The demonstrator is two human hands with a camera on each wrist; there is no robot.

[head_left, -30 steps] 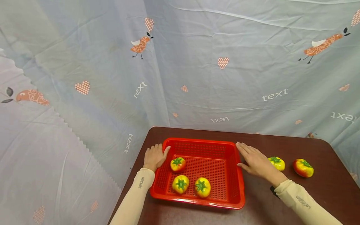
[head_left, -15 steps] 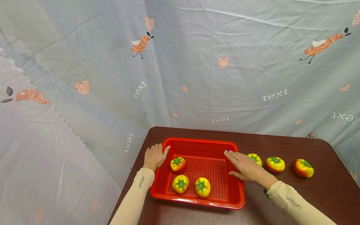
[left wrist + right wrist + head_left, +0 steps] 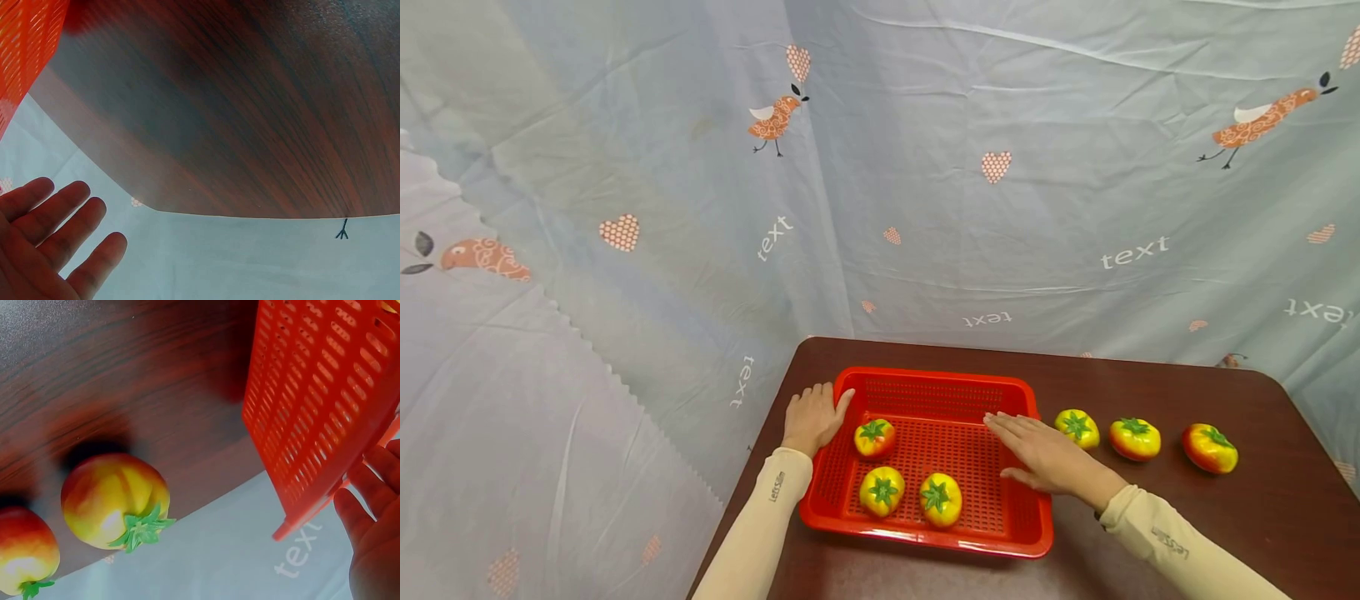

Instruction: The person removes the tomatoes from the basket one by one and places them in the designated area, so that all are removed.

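A red plastic basket (image 3: 925,543) with perforated walls stands on the table. Inside it, toward the left and front, lie three red-and-yellow tomato-like fruits (image 3: 882,491) with green star-shaped tops. My left hand (image 3: 812,418) rests at the basket's left rim, its thumb toward the rim; the left wrist view shows its fingers (image 3: 72,240) extended and apart. Over the basket's right rim reaches my right hand (image 3: 1045,454), fingers straight and holding nothing. Its palm side and fingertips appear beside the basket rim in the right wrist view.
Three more such fruits, a left one (image 3: 1077,427), a middle one (image 3: 1135,438) and a right one (image 3: 1210,448), sit in a row on the dark wooden table (image 3: 1262,517) right of the basket. A printed curtain (image 3: 925,208) hangs behind and to the left.
My right hand has moved left from beside the basket's right rim to over it, uncovering the leftmost fruit of the row. My left hand, the basket and the fruits have stayed put.
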